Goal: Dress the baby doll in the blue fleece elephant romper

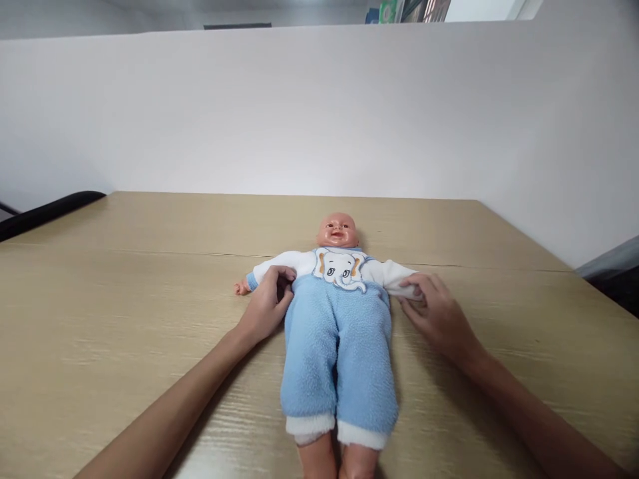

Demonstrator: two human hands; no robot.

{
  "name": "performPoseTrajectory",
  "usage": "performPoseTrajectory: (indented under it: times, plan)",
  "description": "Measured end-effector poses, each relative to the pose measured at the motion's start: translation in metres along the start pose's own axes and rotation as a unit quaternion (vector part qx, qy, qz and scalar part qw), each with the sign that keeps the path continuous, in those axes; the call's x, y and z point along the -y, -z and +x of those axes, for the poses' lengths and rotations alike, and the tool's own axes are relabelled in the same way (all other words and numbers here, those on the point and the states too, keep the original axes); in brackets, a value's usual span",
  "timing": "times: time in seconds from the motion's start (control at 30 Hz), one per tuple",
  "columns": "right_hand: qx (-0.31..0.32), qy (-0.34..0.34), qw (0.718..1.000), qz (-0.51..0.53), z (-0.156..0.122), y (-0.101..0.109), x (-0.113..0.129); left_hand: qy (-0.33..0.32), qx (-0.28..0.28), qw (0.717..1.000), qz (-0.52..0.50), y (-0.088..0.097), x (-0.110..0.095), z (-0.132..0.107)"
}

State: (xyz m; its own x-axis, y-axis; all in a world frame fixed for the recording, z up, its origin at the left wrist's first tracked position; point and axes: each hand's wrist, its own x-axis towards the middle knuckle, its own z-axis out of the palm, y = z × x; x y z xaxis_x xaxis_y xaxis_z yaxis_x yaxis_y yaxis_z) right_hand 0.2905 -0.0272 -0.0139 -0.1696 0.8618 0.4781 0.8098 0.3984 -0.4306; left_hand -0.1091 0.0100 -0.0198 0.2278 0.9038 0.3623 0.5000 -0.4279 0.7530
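A baby doll lies on its back on the wooden table, its head away from me and its arms spread. Its fleece outfit has blue legs, white sleeves and an elephant face on the chest. Curled fingers of my left hand close on the cloth at the armpit on the left side. On the other side, my right hand pinches the white sleeve near its end, hiding the doll's hand there. The doll's other hand shows beyond a blue cuff. Bare lower legs run out of view at the bottom.
The light wooden table has a seam running across it. A white partition rises behind its far edge. Black curved objects show at the left edge, and a dark thing stands at the right.
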Motion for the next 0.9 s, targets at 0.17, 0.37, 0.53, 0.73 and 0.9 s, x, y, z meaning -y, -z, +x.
performPoseTrajectory:
  times: [0.17, 0.37, 0.53, 0.73, 0.9]
  plan:
    - [-0.023, 0.047, 0.997, -0.053, -0.005, 0.020, -0.044, -0.060, -0.078, 0.993, 0.058, -0.002, -0.035, 0.011]
    - [0.055, 0.002, 0.998, 0.019, -0.001, 0.019, -0.074, -0.183, 0.029, 0.980, 0.074, -0.033, -0.111, 0.052]
    - [0.003, -0.096, 0.986, 0.138, -0.004, 0.021, -0.056, -0.251, 0.134, 0.952, 0.113, -0.086, -0.118, 0.093]
    - [-0.067, -0.127, 0.967, 0.212, -0.011, 0.018, -0.003, -0.226, 0.185, 0.941, 0.171, -0.110, -0.106, 0.099]
    - [-0.053, -0.132, 0.938, 0.317, -0.018, 0.009, 0.014, -0.227, 0.149, 0.952, 0.139, -0.102, -0.106, 0.087]
